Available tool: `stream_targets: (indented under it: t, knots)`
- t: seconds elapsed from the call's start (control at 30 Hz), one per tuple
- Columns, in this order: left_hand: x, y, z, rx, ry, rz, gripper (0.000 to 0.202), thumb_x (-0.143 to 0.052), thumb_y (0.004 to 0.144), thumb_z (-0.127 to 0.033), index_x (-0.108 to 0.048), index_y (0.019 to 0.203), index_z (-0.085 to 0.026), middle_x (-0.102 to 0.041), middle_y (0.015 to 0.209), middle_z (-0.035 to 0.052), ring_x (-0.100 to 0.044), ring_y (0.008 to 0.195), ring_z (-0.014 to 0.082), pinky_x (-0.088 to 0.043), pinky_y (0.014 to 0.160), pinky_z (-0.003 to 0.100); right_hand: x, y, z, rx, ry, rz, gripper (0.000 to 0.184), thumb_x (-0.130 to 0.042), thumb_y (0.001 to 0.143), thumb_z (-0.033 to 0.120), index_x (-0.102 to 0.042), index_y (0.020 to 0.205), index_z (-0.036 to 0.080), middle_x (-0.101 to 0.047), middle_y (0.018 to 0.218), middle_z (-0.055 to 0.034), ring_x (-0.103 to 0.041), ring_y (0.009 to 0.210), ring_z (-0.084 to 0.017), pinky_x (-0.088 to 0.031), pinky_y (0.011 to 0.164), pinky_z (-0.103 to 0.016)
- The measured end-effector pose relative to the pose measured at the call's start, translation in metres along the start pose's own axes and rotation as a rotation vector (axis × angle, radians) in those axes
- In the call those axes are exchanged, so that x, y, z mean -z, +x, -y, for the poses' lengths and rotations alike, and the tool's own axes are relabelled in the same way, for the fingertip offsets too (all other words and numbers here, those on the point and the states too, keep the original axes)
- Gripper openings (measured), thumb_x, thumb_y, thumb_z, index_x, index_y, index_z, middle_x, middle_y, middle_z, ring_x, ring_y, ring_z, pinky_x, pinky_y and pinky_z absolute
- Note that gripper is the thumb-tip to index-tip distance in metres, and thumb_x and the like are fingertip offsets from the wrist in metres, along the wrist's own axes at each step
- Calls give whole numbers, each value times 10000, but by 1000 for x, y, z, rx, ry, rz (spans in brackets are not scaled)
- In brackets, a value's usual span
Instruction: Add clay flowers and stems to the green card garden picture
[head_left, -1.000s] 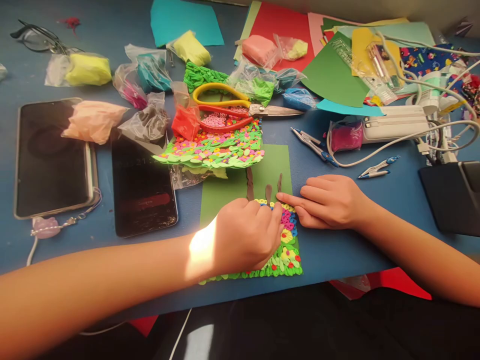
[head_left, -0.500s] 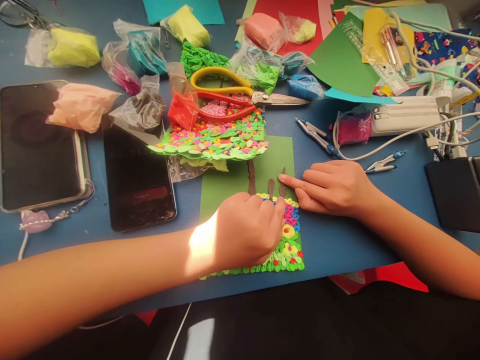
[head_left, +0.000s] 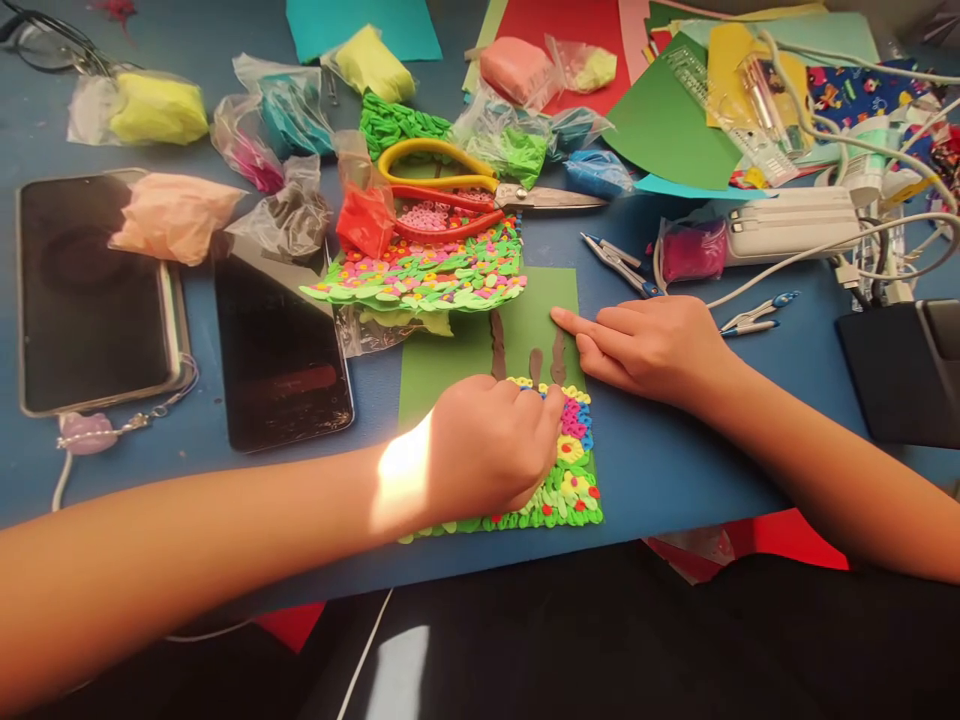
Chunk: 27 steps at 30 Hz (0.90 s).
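Observation:
A green card (head_left: 536,290) lies on the blue table, its lower part covered with clay flowers and leaves (head_left: 574,480) in yellow, pink, blue, red and green. Above the flowers stand brown clay strips (head_left: 498,345), one taller on the left, two shorter on the right. My left hand (head_left: 499,440) rests over the flowers with its fingers curled down; whatever they pinch is hidden. At the card's right edge is my right hand (head_left: 645,345), its index finger stretched out with the tip on the green surface just above the right brown strip, the other fingers loosely bent and nothing in them.
Scissors (head_left: 480,195) lie on a second clay flower panel (head_left: 427,270) behind the card. Bags of coloured clay (head_left: 289,110) spread across the back. Two phones (head_left: 97,290) are at left. A compass (head_left: 619,262), cables and a white power bank (head_left: 787,228) lie at right.
My right index finger has moved up the card, from beside the right brown strip to just above its top. My left hand stays over the flowers. The view has shifted slightly.

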<state>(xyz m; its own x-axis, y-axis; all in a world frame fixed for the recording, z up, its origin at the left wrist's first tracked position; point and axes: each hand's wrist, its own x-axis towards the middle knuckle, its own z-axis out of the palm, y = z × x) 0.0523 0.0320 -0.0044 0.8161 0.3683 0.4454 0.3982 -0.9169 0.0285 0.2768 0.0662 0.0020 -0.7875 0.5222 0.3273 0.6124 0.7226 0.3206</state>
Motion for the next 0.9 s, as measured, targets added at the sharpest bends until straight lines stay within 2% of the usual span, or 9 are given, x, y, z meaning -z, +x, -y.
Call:
stream_targets:
  t: [0.17, 0.27, 0.37, 0.57, 0.77, 0.9]
  knots:
    - [3, 0, -1, 20, -1, 6, 261, -462, 918, -178, -691, 941, -55, -576, 555, 16, -567, 486, 171, -361, 421, 313, -1, -5, 1, -62, 41, -44, 351, -402, 974, 234, -684, 1152, 126, -635, 585, 14, -501, 470, -91, -313, 457, -262]
    - [5, 1, -2, 45, 12, -14, 297, -445, 927, -192, -683, 1013, -35, -607, 579, 27, -587, 503, 179, -366, 427, 316, 3, -7, 2, -55, 89, -131, 319, -419, 949, 192, -723, 1023, 126, -614, 562, 8, -489, 472, -88, -330, 472, -249]
    - [6, 3, -1, 65, 53, -25, 317, -438, 935, -203, -691, 1000, -24, -619, 581, 41, -590, 496, 183, -356, 427, 316, 8, -7, 7, -50, 147, -178, 301, -441, 932, 172, -734, 917, 109, -572, 546, 4, -461, 469, -92, -326, 469, -246]
    - [5, 6, 0, 69, 97, -5, 332, -428, 933, -196, -700, 995, -15, -604, 566, 41, -581, 476, 189, -353, 424, 314, 10, -5, 16, -130, 170, -125, 316, -423, 949, 165, -708, 1016, 46, -603, 619, -20, -485, 502, -102, -359, 492, -239]
    - [4, 5, -2, 64, 88, -3, 335, -430, 928, -200, -696, 1003, -10, -610, 579, 45, -581, 479, 195, -373, 425, 326, 8, -3, 19, -177, 204, -61, 381, -338, 990, 205, -687, 1058, 69, -625, 672, -36, -522, 545, -103, -372, 506, -240]
    - [4, 5, -1, 69, 76, 16, 332, -432, 931, -204, -690, 1022, -15, -623, 593, 49, -592, 494, 194, -373, 439, 322, 9, -2, 20, -153, 188, -54, 382, -344, 986, 203, -689, 1059, 56, -623, 657, -35, -522, 536, -102, -366, 496, -243]
